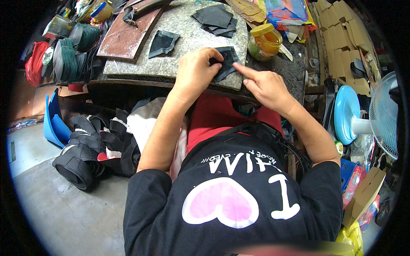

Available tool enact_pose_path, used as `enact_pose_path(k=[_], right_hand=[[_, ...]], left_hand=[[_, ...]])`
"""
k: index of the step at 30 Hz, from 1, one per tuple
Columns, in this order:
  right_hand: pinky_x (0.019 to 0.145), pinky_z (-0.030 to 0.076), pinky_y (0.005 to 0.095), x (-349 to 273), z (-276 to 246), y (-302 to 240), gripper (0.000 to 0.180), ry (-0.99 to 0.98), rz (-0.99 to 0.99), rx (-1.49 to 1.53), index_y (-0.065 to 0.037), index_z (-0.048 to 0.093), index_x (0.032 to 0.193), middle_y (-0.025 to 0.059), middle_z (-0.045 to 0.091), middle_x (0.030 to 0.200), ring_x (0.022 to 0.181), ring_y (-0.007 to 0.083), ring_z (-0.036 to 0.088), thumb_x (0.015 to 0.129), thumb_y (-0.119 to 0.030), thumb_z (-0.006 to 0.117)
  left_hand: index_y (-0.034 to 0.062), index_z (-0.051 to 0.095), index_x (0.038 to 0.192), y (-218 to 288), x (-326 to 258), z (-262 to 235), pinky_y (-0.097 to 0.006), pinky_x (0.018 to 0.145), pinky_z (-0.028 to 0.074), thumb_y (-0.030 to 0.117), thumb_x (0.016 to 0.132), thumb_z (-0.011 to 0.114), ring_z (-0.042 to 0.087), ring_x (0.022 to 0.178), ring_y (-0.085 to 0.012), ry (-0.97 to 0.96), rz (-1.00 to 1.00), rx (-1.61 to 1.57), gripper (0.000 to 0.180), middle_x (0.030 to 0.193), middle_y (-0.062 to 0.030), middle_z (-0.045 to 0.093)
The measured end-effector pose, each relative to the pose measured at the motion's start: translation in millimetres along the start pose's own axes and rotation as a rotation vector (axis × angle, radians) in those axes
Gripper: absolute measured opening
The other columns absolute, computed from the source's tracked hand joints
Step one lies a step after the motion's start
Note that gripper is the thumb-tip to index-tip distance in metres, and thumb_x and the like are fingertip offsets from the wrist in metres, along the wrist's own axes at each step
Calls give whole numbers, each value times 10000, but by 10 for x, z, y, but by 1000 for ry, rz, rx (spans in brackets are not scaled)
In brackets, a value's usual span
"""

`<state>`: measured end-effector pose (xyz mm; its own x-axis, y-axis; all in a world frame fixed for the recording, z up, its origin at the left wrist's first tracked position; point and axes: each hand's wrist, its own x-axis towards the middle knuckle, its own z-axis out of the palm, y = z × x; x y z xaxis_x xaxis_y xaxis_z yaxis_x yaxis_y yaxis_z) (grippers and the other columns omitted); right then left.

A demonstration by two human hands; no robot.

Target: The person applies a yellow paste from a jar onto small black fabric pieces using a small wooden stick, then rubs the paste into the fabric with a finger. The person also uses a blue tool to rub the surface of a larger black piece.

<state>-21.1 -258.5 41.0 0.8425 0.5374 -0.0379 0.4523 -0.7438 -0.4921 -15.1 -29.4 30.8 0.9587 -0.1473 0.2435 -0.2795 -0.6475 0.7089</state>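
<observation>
At the near edge of the stone slab (181,47) lies a square black leather-like piece (226,64). My left hand (196,70) pinches its left side between thumb and fingers. The index finger of my right hand (267,87) is stretched out, its tip touching the piece's right edge; the other fingers are partly curled and hold nothing. To the left, another black square (163,44) rests alone on the slab. Farther back is a loose stack of similar black pieces (215,20).
A jar with a yellow lid (265,42) stands at the slab's right. A reddish-brown board (130,34) with a dark curved tool on it lies back left. Spools of dark green cord (66,59) sit far left, black padded items (81,158) below. A fan (348,115) stands right.
</observation>
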Motion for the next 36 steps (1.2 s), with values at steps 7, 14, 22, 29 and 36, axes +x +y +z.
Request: enact_pose_path(k=[7, 14, 22, 29, 36], right_hand=[[680, 557, 483, -45, 90, -259, 470, 57, -109, -130, -170, 611, 1380, 194, 689, 773, 700, 378, 685, 915, -237, 595], [609, 571, 459, -27, 190, -414, 385, 74, -208, -197, -129, 675, 1246, 150, 699, 720, 638, 323, 704, 887, -263, 634], [784, 565, 360, 49, -266, -16, 325, -33, 1, 132, -130, 714, 1232, 160, 744, 994, 883, 282, 739, 937, -196, 595], [711, 567, 399, 129, -77, 146, 442, 182, -178, -144, -238, 671, 1319, 81, 731, 953, 805, 295, 706, 889, -149, 627], [623, 556, 389, 12, 18, 98, 474, 200, -309, -257, -230, 685, 1292, 64, 660, 769, 682, 265, 677, 829, -130, 658]], left_hand=[[19, 752, 975, -73, 22, -27, -305, 705, 544, 92, 803, 764, 716, 732, -175, -22, 0, -87, 187, 833, -133, 745], [11, 738, 949, -20, 13, -33, -379, 808, 561, 72, 787, 734, 727, 883, -332, -27, -47, -126, 174, 919, -180, 739], [30, 702, 999, 34, 15, -101, -413, 823, 544, 47, 750, 645, 692, 913, -363, -128, 51, -89, 256, 971, -169, 706], [-1, 693, 987, -3, 134, -111, -426, 843, 539, 11, 729, 645, 682, 927, -391, -205, 125, -87, 262, 964, -207, 696], [1, 687, 987, 8, 129, -80, -442, 847, 540, 11, 733, 647, 679, 933, -402, -154, 133, -50, 257, 950, -209, 696]])
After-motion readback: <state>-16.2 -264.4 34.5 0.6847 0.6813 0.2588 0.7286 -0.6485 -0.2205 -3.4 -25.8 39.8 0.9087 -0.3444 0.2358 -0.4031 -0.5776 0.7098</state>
